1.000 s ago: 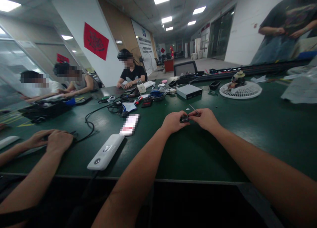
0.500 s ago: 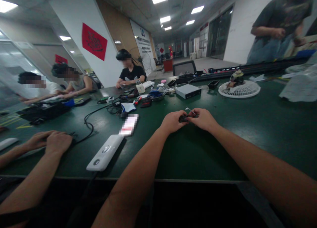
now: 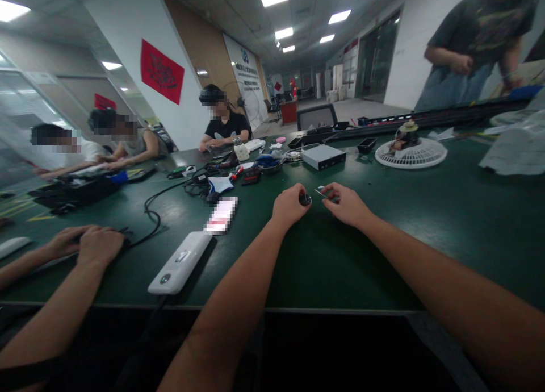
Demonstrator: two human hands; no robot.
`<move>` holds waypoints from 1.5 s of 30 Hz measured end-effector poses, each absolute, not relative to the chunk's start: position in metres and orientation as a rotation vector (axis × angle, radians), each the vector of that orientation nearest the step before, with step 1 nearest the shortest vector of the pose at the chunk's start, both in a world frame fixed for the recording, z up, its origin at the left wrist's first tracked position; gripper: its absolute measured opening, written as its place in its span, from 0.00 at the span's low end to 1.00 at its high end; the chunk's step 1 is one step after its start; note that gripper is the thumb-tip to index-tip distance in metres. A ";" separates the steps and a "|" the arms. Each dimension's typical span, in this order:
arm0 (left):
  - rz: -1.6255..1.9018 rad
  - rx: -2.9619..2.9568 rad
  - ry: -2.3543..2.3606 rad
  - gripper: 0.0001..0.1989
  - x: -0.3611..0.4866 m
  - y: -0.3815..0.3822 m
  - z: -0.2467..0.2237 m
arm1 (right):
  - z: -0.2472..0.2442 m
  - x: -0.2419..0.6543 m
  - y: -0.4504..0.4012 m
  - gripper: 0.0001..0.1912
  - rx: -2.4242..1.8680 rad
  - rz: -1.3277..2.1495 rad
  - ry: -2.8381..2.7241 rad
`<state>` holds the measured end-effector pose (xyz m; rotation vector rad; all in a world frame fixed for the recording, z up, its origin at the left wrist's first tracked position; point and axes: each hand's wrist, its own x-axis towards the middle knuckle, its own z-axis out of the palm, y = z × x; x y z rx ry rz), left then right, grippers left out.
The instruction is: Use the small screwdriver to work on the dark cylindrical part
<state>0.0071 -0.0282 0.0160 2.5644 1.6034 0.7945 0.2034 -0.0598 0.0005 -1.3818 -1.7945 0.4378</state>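
Just above the green table, my left hand (image 3: 290, 207) is closed around a small dark round part (image 3: 305, 199), its round end facing right. Its exact kind cannot be made out. Facing it, my right hand (image 3: 347, 203) pinches a thin metal rod (image 3: 320, 194) between thumb and fingers, the tip pointing left towards the dark part. A narrow gap separates the rod from the part. A small whitish spot shows beside the rod; whether it belongs to it is unclear.
A white power bank (image 3: 181, 264) and a lit phone (image 3: 221, 215) lie left of my arms. A co-worker's hands (image 3: 100, 245) work further left. Behind stand a grey metal box (image 3: 324, 157), a white fan grille (image 3: 411, 153), cables and a tool clutter.
My hands have drawn apart: the left moved slightly left with the dark part, the rod in my right now clear of it. A standing person at the right shifted.
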 end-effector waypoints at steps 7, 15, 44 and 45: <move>0.808 2.536 1.675 0.10 0.009 -0.028 0.015 | 0.003 0.201 -0.063 0.11 -1.311 0.468 -1.975; 0.801 2.594 1.606 0.07 0.011 -0.029 0.016 | 0.007 0.204 -0.064 0.13 -1.361 0.323 -2.067; 0.739 2.596 1.558 0.08 0.014 -0.033 0.018 | 0.008 0.205 -0.064 0.14 -1.365 0.254 -2.066; 0.733 2.592 1.569 0.08 0.014 -0.033 0.018 | 0.008 0.206 -0.064 0.14 -1.387 0.242 -2.080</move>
